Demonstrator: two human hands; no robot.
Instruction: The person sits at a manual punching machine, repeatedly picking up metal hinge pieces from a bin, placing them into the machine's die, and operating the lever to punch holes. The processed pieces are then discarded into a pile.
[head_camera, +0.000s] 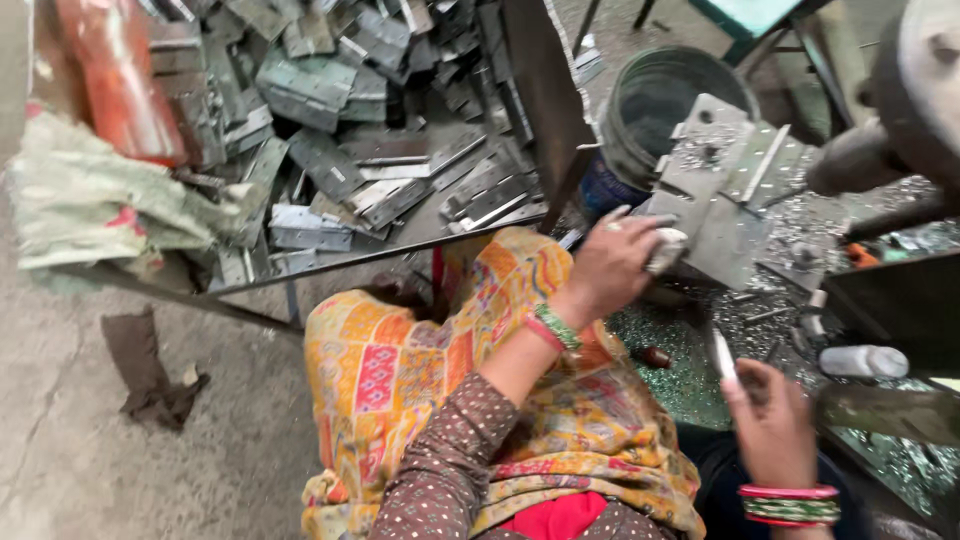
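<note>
My left hand (615, 262) grips the near edge of a grey metal hinge plate (722, 190) that is held up over the work surface in front of me. My right hand (770, 420), lower right, pinches a thin metal pin (722, 356) that points upward. Both wrists carry bangles, and my sleeve is brown with dots. A yellow and orange patterned cloth (420, 370) covers my lap.
A metal tray (400, 235) on the left holds a heap of several grey hinges. A dark bucket (660, 100) stands beyond the plate. A machine part (900, 90) looms at the upper right. Metal shavings (900, 470) litter the surface. A rag (150, 375) lies on the concrete floor.
</note>
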